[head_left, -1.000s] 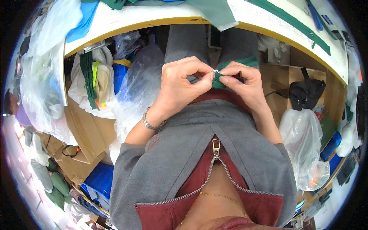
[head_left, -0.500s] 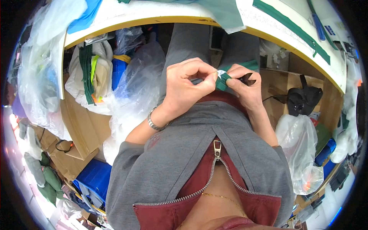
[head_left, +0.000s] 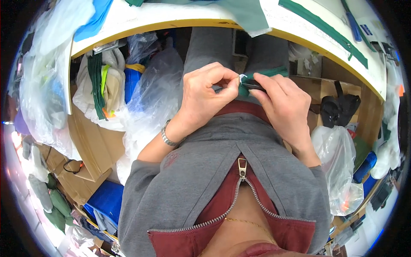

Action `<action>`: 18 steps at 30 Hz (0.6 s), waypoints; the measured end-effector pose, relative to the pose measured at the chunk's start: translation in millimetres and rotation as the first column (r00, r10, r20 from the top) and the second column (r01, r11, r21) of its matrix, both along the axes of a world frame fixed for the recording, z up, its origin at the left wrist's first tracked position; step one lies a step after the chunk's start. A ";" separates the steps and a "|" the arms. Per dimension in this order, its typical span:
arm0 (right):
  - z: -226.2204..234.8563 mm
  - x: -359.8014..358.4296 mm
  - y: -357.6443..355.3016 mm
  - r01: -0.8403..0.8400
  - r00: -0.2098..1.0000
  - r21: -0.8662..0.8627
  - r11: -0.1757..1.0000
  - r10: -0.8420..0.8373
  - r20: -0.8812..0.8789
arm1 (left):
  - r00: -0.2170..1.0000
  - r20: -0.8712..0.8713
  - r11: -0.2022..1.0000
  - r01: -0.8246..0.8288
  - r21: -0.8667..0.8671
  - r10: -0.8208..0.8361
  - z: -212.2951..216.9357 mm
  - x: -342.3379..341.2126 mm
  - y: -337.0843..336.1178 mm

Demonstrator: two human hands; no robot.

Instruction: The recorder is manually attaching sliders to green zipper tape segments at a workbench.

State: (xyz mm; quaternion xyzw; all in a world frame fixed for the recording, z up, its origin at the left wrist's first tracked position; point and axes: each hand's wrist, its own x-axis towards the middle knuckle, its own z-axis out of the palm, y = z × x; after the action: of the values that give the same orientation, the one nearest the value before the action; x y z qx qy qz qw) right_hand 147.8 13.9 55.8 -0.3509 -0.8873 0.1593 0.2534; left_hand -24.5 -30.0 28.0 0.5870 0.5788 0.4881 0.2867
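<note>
My left hand (head_left: 207, 96) pinches the end of a small white piece (head_left: 242, 77) between thumb and forefinger, above my lap. The white piece adjoins a dark green fabric strip (head_left: 277, 73) that runs off to the right across my leg. In my right hand (head_left: 286, 100), a small pair of black snips (head_left: 253, 85) is gripped between thumb and fingers. Its tip reaches the green fabric beside the white piece, close to my left fingertips. My right fingers hide most of the snips and part of the fabric.
A white table (head_left: 180, 15) with a yellow edge curves across the far side, bearing green strips (head_left: 325, 32). Clear plastic bags (head_left: 156, 81) and cardboard (head_left: 96, 145) lie at left. At right are a black item (head_left: 338, 109) and another clear bag (head_left: 336, 158).
My right hand has turned and brought the black snips round toward the white piece; before, its fingertips pinched the green strip. My left hand keeps its pinch, shifted slightly left.
</note>
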 end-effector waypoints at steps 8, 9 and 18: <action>-6.1 0.2 2.8 -0.042 0.995 0.089 0.995 0.034 0.090 | 0.992 -0.122 0.994 0.051 0.098 -0.038 0.8 2.0 1.5; -5.3 0.4 3.3 -0.059 0.992 0.083 0.995 0.050 0.115 | 0.992 -0.123 0.994 0.053 0.096 -0.041 0.1 2.9 1.6; -27.1 0.5 29.1 -0.178 0.983 -0.620 0.764 0.162 -0.082 | 0.993 -0.121 0.999 0.022 0.043 -0.016 -2.1 -2.1 1.9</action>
State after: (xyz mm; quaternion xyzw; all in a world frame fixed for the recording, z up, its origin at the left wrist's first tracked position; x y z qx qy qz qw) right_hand 148.3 43.0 28.6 -0.3312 -0.8093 0.4707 0.1179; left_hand -26.6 -28.1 26.0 0.6271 0.5784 0.4618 0.2427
